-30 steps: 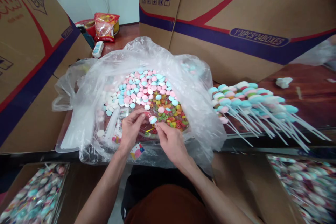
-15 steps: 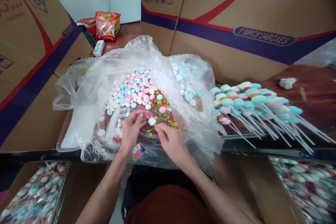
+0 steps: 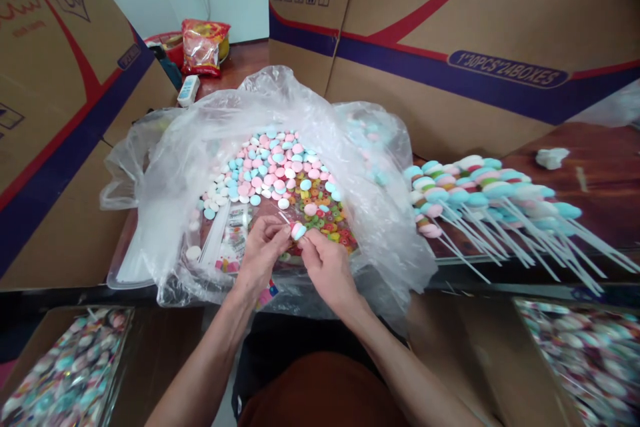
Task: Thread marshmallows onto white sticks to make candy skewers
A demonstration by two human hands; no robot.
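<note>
Pink-blue candy stack (image 3: 299, 231) on thin white stick, pinched by both hands: left hand (image 3: 262, 255), right hand (image 3: 326, 269). Clear plastic bag (image 3: 200, 140) of loose candies around; finished candy sticks (image 3: 480, 193) piled right on tabletop (image 3: 590, 180).

A reddish-brown surface (image 3: 590, 167) carries a clear plastic bag (image 3: 170, 167) of loose candies at its near edge. Just right of it lies a heap of finished candy sticks (image 3: 480, 193), with a white wad (image 3: 550, 157) beyond. Cardboard boxes (image 3: 450, 33) stand along the back, and a white remote (image 3: 189, 90) and a red packet (image 3: 203, 47) lie far left.
</note>
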